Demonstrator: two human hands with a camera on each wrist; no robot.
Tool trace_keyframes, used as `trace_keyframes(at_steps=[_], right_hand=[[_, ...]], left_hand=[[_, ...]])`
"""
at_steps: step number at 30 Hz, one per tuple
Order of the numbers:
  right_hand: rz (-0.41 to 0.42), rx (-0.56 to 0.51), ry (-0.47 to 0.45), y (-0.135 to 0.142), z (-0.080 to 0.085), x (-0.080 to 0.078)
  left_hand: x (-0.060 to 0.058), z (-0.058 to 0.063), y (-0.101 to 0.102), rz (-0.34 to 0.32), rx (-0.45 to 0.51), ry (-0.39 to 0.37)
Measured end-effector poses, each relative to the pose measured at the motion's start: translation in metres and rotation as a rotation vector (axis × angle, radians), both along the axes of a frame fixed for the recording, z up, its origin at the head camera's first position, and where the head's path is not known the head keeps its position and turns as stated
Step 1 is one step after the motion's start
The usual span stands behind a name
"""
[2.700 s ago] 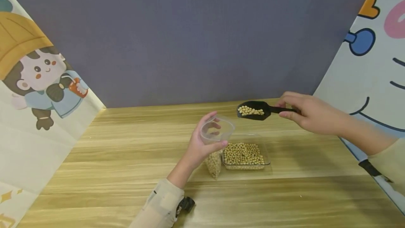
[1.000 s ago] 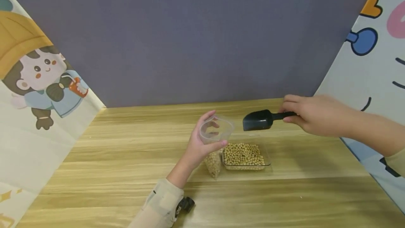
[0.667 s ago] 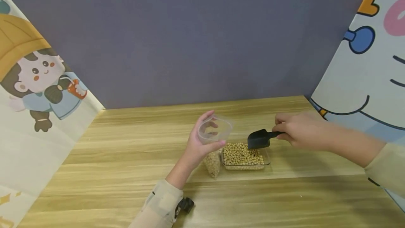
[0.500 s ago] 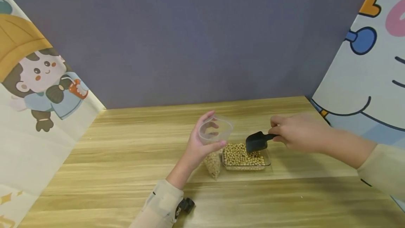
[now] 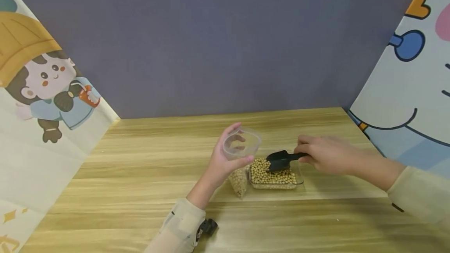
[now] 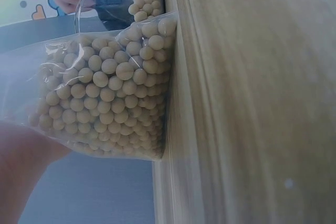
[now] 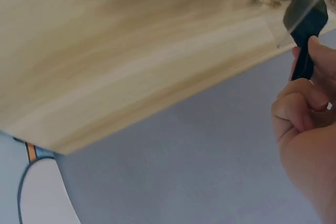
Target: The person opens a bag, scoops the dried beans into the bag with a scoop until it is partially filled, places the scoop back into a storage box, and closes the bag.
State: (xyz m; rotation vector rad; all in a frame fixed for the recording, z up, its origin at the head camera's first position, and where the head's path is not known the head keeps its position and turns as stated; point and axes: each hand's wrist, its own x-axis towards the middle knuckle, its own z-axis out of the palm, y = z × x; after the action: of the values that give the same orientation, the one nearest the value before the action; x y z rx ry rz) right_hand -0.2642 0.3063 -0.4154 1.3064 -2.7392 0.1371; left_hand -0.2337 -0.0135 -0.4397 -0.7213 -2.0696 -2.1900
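My left hand [image 5: 224, 155] holds a clear plastic bag [image 5: 238, 182] by its mouth, which is spread wide with fingers and thumb on opposite sides. Soybeans fill the lower part of the bag [image 6: 105, 98], which stands on the table in the left wrist view. Just right of it sits a clear rectangular box [image 5: 274, 186] of loose soybeans [image 5: 261, 171]. My right hand [image 5: 325, 153] grips the handle of a black scoop [image 5: 279, 161], whose bowl is tilted and partly sunk in those beans. In the right wrist view the scoop [image 7: 305, 14] extends beyond curled fingers.
The wooden table [image 5: 140, 190] meets a grey back panel [image 5: 218, 42]. Printed cartoon panels stand at the left [image 5: 35, 136] and right [image 5: 404, 100]. A black wrist device [image 5: 207, 227] sits at my left sleeve.
The scoop held soybeans above the box at first, then was turned. My right hand has since lowered it into the box and moved it left through the beans. My left hand stays in place.
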Motion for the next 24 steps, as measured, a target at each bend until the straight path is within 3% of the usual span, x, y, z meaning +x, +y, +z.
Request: trace_keyframes(at_steps=[9, 19, 24], right_hand=[[0.065, -0.105, -0.107, -0.009, -0.021, 0.000], [0.041, -0.178, -0.221, -0.018, -0.032, 0.005], [0.054, -0.172, -0.154, -0.019, -0.035, 0.006]], left_hand=[[0.000, -0.001, 0.000, 0.003, -0.001, -0.001], [-0.001, 0.000, 0.000, -0.001, 0.010, -0.016], [-0.001, 0.000, -0.001, 0.003, 0.009, -0.020]])
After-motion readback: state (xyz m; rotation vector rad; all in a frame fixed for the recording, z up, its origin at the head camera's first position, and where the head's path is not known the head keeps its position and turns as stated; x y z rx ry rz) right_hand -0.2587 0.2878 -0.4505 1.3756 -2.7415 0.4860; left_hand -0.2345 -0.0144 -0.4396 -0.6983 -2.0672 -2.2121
